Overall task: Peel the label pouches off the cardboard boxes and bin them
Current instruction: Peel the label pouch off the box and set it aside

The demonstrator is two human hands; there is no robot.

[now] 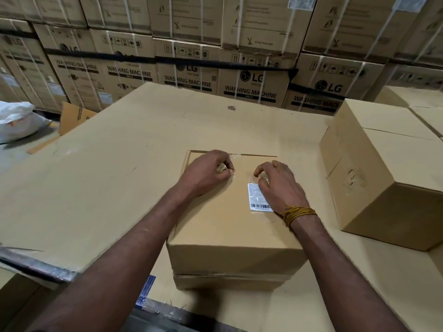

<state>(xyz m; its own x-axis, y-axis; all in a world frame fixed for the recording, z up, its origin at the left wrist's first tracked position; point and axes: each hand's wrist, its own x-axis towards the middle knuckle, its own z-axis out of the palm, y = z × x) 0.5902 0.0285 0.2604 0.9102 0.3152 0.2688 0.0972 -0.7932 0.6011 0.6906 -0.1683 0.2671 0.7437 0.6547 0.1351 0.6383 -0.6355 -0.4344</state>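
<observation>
A cardboard box stands in front of me on a cardboard-covered table. A clear label pouch with a white barcode label lies stuck on the box top, right of centre. My right hand rests over the pouch, fingertips curled at its upper edge. My left hand sits on the box top to the left, fingers curled, pinching a bit of clear film at the pouch's left corner.
A second box stands to the right, with more behind it. Stacked washing-machine cartons wall off the back. A white sack lies on the floor at far left beside a loose cardboard sheet.
</observation>
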